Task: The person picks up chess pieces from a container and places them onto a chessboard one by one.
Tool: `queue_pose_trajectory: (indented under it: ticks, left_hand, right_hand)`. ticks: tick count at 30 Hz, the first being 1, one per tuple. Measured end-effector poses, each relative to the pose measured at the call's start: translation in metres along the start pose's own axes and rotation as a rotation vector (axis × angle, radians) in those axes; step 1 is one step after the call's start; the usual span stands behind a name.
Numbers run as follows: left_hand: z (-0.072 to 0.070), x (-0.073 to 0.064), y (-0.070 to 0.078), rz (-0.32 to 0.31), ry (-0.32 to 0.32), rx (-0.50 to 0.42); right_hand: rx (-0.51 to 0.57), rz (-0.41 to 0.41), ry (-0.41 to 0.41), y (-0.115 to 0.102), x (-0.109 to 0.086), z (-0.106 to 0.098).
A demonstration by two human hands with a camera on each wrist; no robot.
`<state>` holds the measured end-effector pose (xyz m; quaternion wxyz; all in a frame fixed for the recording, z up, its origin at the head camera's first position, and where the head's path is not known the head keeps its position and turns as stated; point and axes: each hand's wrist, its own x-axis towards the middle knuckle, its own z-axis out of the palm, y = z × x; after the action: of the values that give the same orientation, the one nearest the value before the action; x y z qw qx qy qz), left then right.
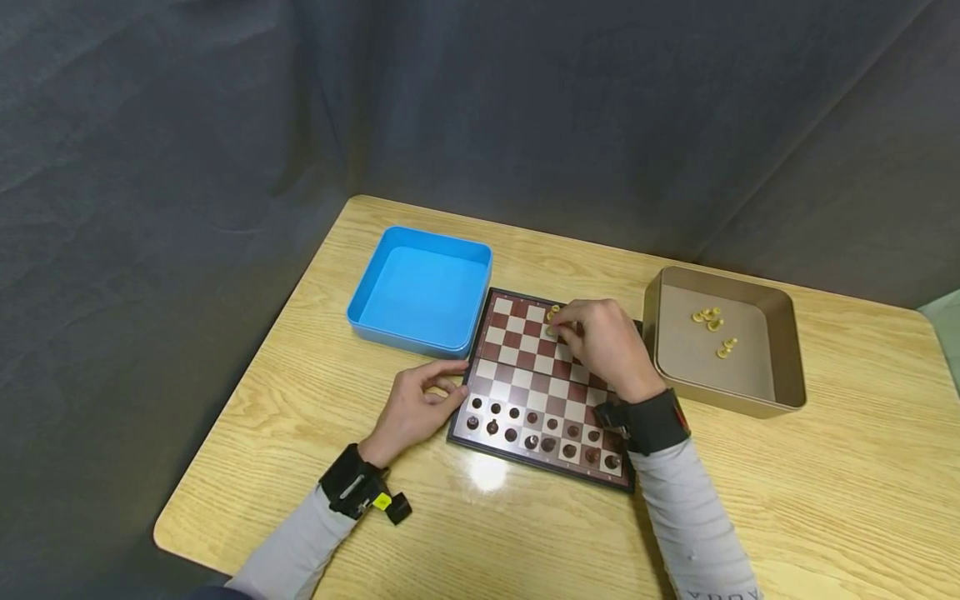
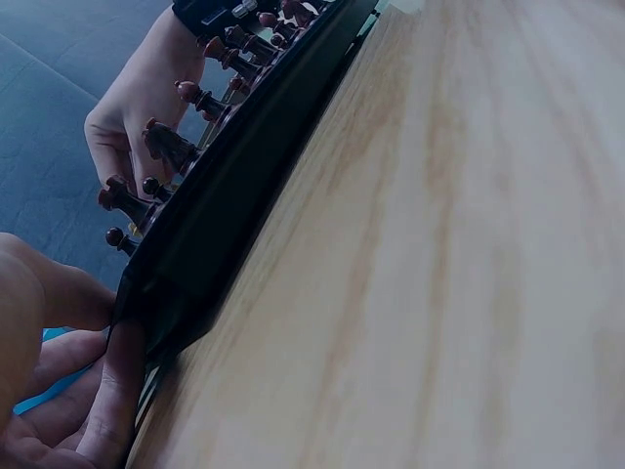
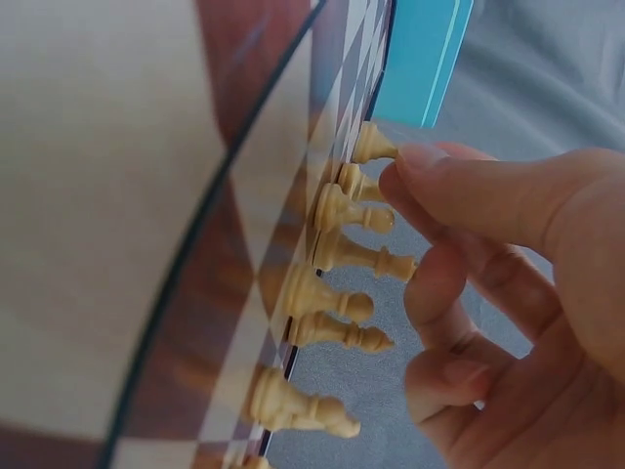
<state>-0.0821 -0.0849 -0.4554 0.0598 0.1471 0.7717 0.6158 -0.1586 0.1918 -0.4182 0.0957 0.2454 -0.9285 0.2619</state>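
Observation:
A magnetic-looking chessboard (image 1: 504, 373) lies on the table, with dark chess pieces (image 1: 532, 417) in rows along its near side. At its left edge my left hand (image 1: 420, 408) holds the rim between thumb and fingers; the left wrist view shows them on the board's side. Over the far side, my right hand (image 1: 611, 346) pinches the top of a cream pawn (image 3: 374, 144) between thumb and index finger. The pawn's base is at the board surface. Several cream pieces (image 3: 352, 256) stand beside it in the right wrist view, mostly hidden by the hand in the head view.
A blue tray (image 1: 420, 340) sits at the board's far left. To the right, a brown-gold tray (image 1: 731, 396) contains several loose cream pieces (image 1: 715, 324). Dark cloth (image 1: 525, 125) hangs behind the wooden table (image 1: 300, 400).

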Motion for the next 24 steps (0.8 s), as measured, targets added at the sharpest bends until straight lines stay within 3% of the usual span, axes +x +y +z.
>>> queue_pose_trajectory:
  ticks: [24]
  left_hand:
    - [0.0007, -0.0007, 0.0003, -0.008, 0.012, 0.008]
  right_hand:
    - [0.005, 0.013, -0.016, 0.0017, -0.0002, 0.0005]
